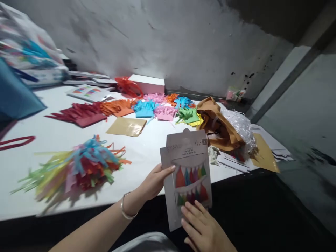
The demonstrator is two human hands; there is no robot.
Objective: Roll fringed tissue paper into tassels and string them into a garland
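Two hands hold one tassel bunting packet (187, 178) upright over the near edge of the white table (52, 136), its printed face turned toward the camera so that the pictured tassels can be read. The left hand (154, 182) grips the packet's left edge, thumb across the front and fingers behind, which keeps the card from tipping; a metal bangle (127, 210) sits on that wrist. The right hand (203, 227) supports the packet's lower right corner with its fingers spread flat against the front; it presses more than it pinches, and its thumb is hidden, so how tightly it closes cannot be told. Left of the packet, on the table, lies a loose heap of mixed-colour tissue tassels (78, 168), fanned out and blurred. Beyond the packet runs a row of fringed tissue sheets sorted by colour: red (78, 114), orange (118, 106), blue (144, 108), pink (165, 112), green (187, 115). A gold sheet (127, 126) lies flat between that row and the packet. Just right of the packet's top sit a crumpled brown paper bag (217, 129) and clear plastic wrapping (241, 127). A white box (148, 84) stands against the wall, far behind the packet.
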